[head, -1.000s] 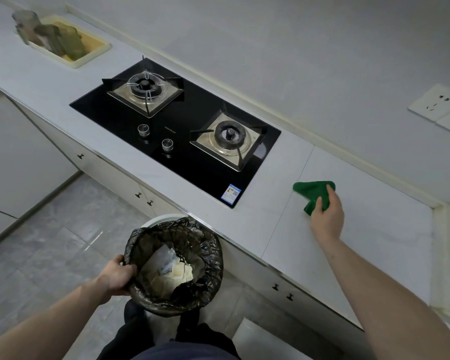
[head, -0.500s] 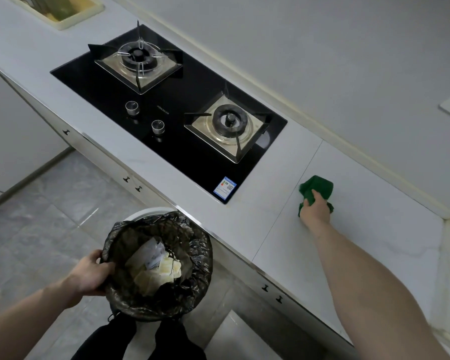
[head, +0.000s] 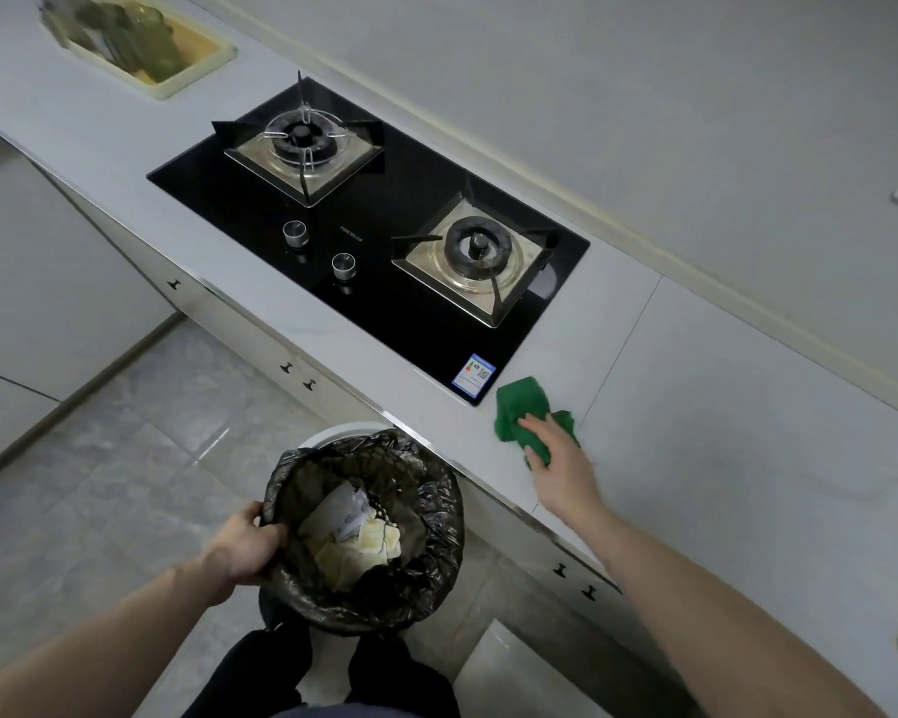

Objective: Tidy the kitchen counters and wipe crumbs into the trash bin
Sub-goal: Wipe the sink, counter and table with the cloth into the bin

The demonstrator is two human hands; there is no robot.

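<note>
Your left hand (head: 247, 546) grips the rim of the trash bin (head: 364, 531), which already holds paper scraps and sits below the counter (head: 721, 406) edge, while your right hand (head: 558, 458) presses the green cloth (head: 519, 406) flat near that edge, so I judge the wiping is nearly finished.

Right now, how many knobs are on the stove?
2. Both sit on the black glass of the stove near its front edge: the left knob below the left burner, the right knob nearer the right burner.
</note>
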